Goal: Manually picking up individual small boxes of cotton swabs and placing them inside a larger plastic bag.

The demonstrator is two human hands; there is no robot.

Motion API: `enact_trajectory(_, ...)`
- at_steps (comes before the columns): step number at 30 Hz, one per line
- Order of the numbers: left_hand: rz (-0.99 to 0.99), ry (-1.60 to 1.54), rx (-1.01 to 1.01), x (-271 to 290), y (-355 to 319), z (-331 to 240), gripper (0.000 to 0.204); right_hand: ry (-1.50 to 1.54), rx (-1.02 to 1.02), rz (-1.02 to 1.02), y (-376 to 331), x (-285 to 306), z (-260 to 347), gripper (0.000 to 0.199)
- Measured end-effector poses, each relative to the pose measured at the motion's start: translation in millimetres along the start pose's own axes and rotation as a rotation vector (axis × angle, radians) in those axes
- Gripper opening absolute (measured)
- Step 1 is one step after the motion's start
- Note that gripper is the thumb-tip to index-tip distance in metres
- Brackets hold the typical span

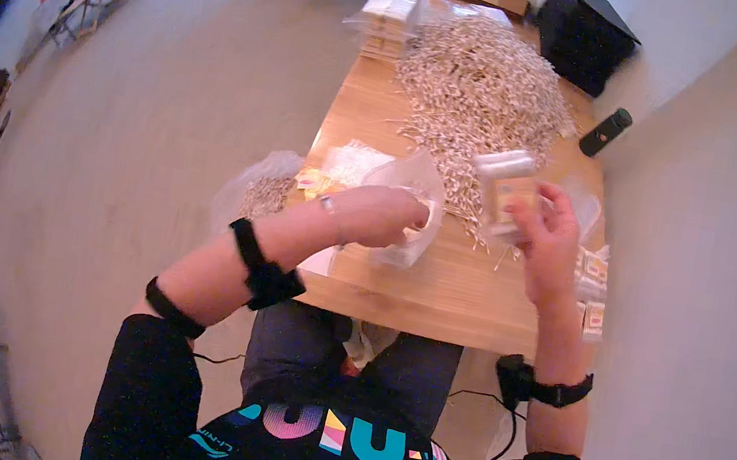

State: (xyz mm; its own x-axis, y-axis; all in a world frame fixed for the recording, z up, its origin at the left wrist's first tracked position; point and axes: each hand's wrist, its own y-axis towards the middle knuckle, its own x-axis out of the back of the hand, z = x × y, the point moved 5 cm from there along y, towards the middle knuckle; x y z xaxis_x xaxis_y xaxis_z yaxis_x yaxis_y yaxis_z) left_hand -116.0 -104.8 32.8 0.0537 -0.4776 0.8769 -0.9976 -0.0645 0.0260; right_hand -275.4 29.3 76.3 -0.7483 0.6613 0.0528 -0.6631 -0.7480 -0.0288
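Observation:
My right hand (547, 237) grips a small clear plastic packet (505, 195) with a yellowish label, held upright above the table's right side. The packet's white top end is a little blurred. Over the near middle of the table, my left hand (391, 216) reaches into the mouth of a translucent plastic bag (426, 181). Its fingers are curled, and what they hold, if anything, is hidden. Beyond both hands spreads a big heap of small pale stick-like pieces (483, 83).
A white sheet-like stack (355, 164) and yellow slips (316, 183) lie left of the bag. A clear sack of pale pieces (266, 197) hangs by the left edge. Labelled packets (593, 289) sit at right. White boxes (389, 17), a dark bottle (606, 132) and a black box (586, 32) stand farther off.

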Motion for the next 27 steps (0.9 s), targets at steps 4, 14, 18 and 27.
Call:
enact_trajectory(4,-0.583,-0.177,0.372,40.6,-63.0,-3.0,0.026,-0.259,0.218,0.160,-8.9,-78.6,16.2,0.040)
enact_trajectory(14,-0.894,-0.618,0.519,2.8,-70.9,46.9,0.017,-1.133,0.290,0.510,-4.8,-140.8,1.2,0.032)
enact_trajectory(18,-0.875,-0.657,0.473,9.3,-65.6,31.6,0.014,-1.274,0.239,0.603,17.0,-151.6,-27.6,0.029)
enact_trajectory(27,-0.909,-0.630,0.467,2.4,-77.6,35.2,0.014,-1.692,0.461,0.460,15.4,-152.2,-49.3,0.022)
